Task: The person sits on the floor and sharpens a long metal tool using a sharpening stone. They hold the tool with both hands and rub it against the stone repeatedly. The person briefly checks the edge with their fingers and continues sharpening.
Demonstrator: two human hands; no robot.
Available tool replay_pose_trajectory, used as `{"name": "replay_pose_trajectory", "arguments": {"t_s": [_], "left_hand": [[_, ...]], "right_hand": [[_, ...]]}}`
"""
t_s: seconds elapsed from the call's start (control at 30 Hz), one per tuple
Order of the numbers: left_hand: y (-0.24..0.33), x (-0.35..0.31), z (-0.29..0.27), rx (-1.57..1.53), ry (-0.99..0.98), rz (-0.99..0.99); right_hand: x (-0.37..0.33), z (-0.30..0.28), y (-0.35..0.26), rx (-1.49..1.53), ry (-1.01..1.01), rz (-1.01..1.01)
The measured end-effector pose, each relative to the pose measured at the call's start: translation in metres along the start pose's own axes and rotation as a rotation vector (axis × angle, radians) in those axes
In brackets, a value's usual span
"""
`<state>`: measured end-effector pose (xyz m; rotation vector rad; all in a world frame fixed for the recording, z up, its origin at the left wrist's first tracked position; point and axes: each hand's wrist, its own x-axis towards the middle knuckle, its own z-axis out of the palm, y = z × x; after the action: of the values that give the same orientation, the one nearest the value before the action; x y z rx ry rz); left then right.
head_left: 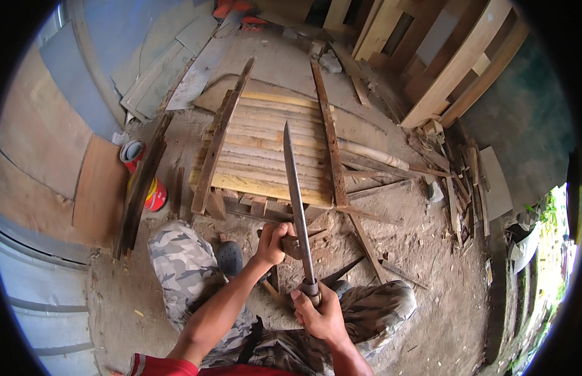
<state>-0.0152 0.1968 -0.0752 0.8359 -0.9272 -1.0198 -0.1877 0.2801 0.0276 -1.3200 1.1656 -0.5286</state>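
My right hand [319, 310] is wrapped round the handle of a machete [296, 188]. Its long, narrow blade points up and away from me, with the tip over the wooden slats. My left hand [273, 244] is closed on a short brown piece of wood [292, 247], right beside the blade's lower half. The far end of that piece passes behind the blade, so I cannot tell whether the two touch. Just beyond my hands, a panel of pale wooden slats [272, 144] lies on the ground, with a dark batten [225, 135] along its left side and another [328, 131] along its right.
Camouflage-trousered knees flank my hands, with a grey clog [228, 258] between. Dark planks [143, 182] and a red-and-yellow bucket [155, 195] stand on the left. Scrap sticks [369, 247] litter the dirt floor on the right, below a leaning wooden frame [457, 66].
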Motion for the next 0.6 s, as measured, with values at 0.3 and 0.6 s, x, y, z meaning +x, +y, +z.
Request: {"name": "replay_pose_trajectory", "arguments": {"t_s": [0.3,0.6], "left_hand": [[-0.037,-0.016,-0.017,-0.002,0.075,-0.128],[0.011,-0.013,-0.002,0.119,0.064,-0.019]], "right_hand": [[0.011,0.008,-0.006,0.189,-0.022,0.110],[-0.008,0.003,-0.029,0.113,-0.024,-0.101]]}}
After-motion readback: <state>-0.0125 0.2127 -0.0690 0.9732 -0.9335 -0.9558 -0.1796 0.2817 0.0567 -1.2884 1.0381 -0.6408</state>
